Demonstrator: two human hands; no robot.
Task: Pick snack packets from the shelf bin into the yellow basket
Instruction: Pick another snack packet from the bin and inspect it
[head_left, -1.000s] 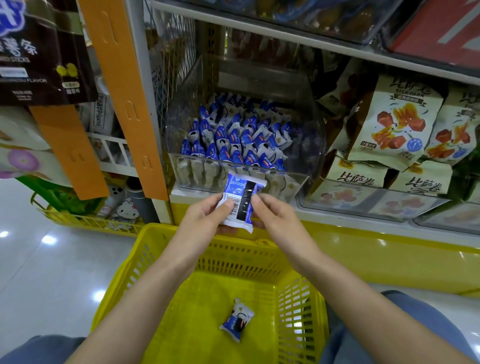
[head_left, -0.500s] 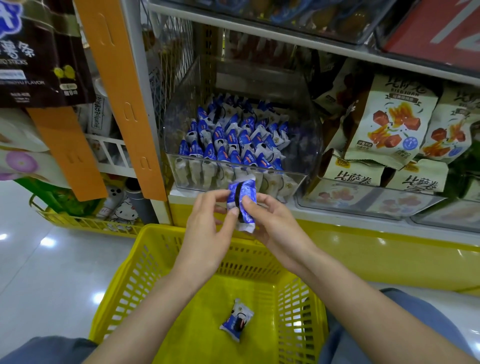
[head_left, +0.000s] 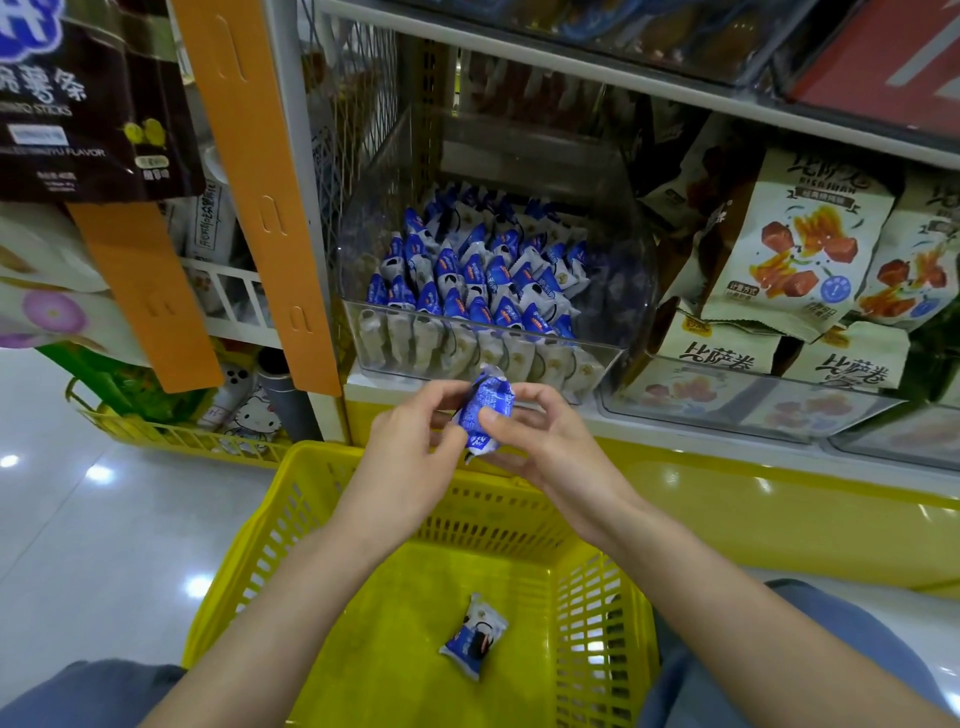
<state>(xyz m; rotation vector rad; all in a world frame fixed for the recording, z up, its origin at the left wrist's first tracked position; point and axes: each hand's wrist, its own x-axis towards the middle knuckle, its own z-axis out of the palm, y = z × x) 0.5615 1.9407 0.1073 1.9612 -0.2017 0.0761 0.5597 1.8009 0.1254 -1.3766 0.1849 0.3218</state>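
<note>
A clear shelf bin (head_left: 618, 364) holds several blue-and-white snack packets (head_left: 483, 291) in rows. Just in front of it, above the far rim of the yellow basket (head_left: 291, 499), both hands pinch one blue snack packet (head_left: 485, 408). My left hand (head_left: 410, 452) grips its left side and my right hand (head_left: 545, 441) its right side, thumb on the front. The packet is turned so its blue face shows. Another packet (head_left: 474, 636) lies on the basket floor between my forearms.
Beige snack bags (head_left: 795, 249) fill the shelf section to the right. An orange upright strip (head_left: 260, 197) and hanging dark bags (head_left: 98, 104) stand left of the bin. A second yellow basket (head_left: 171, 431) sits on the glossy floor (head_left: 104, 545) at the left.
Between my two hands the packet has been turned from its barcode side to its blue face. Both hands have stayed in front of the bin, closing in more tightly around the packet.
</note>
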